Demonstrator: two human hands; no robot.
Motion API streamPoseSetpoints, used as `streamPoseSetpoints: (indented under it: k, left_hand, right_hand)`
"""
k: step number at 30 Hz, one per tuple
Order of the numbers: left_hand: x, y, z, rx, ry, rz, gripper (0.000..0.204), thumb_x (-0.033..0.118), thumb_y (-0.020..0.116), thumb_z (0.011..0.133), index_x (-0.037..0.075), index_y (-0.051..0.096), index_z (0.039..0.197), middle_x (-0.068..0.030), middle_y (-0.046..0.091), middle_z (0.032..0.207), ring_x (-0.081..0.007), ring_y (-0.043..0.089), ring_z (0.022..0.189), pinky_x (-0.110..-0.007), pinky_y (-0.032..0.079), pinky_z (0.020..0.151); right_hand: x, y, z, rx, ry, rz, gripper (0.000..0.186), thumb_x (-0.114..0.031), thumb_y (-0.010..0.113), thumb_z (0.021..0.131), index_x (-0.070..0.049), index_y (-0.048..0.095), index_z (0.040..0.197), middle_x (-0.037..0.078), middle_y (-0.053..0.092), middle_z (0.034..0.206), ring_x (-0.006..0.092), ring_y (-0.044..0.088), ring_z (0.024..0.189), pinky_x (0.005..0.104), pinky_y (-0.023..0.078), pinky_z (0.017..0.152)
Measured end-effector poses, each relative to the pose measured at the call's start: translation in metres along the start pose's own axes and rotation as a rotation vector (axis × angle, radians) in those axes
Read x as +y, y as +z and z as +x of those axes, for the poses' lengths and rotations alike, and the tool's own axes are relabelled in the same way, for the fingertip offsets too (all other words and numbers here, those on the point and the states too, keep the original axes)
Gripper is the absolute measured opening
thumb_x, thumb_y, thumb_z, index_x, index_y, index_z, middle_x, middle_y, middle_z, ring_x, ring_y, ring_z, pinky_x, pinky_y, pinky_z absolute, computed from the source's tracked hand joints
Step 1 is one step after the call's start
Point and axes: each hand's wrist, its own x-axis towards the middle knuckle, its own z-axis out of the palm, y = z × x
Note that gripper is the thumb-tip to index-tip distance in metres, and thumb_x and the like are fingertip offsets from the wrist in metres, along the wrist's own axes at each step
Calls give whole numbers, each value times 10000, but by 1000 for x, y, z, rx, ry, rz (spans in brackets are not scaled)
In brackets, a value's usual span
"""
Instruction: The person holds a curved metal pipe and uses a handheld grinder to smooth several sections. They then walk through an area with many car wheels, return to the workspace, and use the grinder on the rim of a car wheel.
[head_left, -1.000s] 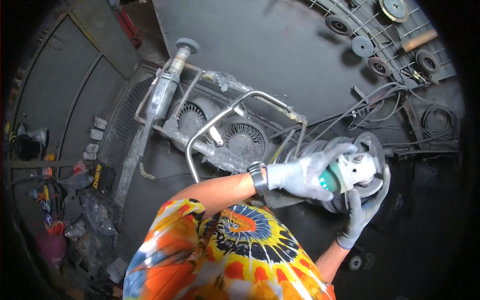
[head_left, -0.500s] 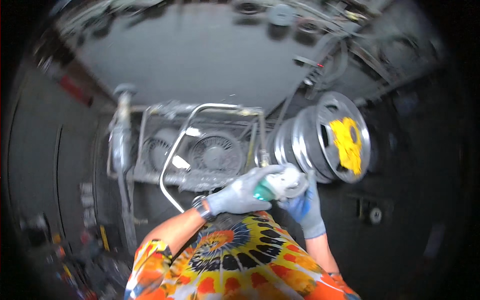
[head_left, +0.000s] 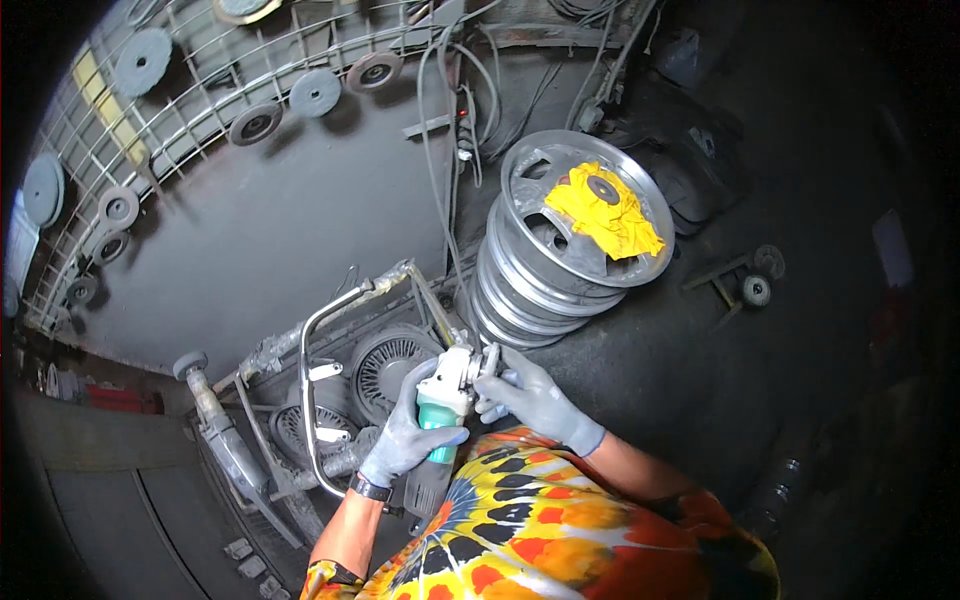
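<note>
My gloved left hand [head_left: 408,432] is wrapped round an angle grinder [head_left: 438,416] with a green body, a pale metal head and a dark rear handle. The grinder stands nearly upright in front of my shirt, head uppermost. My gloved right hand [head_left: 535,402] has its fingers closed round the edge of a small grey disc [head_left: 490,361] at the side of the grinder's head. The fingers partly cover how the disc sits there. Beyond the right hand, a yellow cloth [head_left: 630,232] lies on a stack of metal wheel rims [head_left: 652,180], with a dark round disc [head_left: 603,189] on the cloth.
A bent chrome tube frame [head_left: 308,390] leans at a metal rack holding slotted wheels [head_left: 390,368]. Several grinding discs [head_left: 315,93] hang on a wire grid along the wall. Cables [head_left: 437,190] hang behind the rims. A small wheeled metal piece [head_left: 756,290] lies at the right.
The view has swung round, with the rims and grid shifting in the picture. The grinder has gone from lying across to nearly upright. My right hand is now at its disc.
</note>
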Motion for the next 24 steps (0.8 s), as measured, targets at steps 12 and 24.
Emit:
streamPoseSetpoints:
  k: [12, 24]
  left_hand:
    - [-25, 23, 54, 111, -117, -264, 1113, 88, 953, 738, 64, 367, 1684, -127, 478, 1641, -253, 449, 1521, -402, 352, 1283]
    - [-31, 82, 118, 395, -201, -812, 970, 113, 786, 811, 107, 371, 1688, -177, 682, 1354, -309, 744, 1017, -438, 664, 842]
  right_hand:
    - [-35, -69, 46, -64, -104, -570, 607, -117, 776, 947, -27, 598, 1520, 272, 529, 1562, 398, 557, 1456, 460, 456, 1214]
    - [-58, -131, 151, -78, -561, -799, 292, -142, 833, 944, -58, 702, 1191, 118, 659, 920, 367, 691, 882, 431, 584, 826]
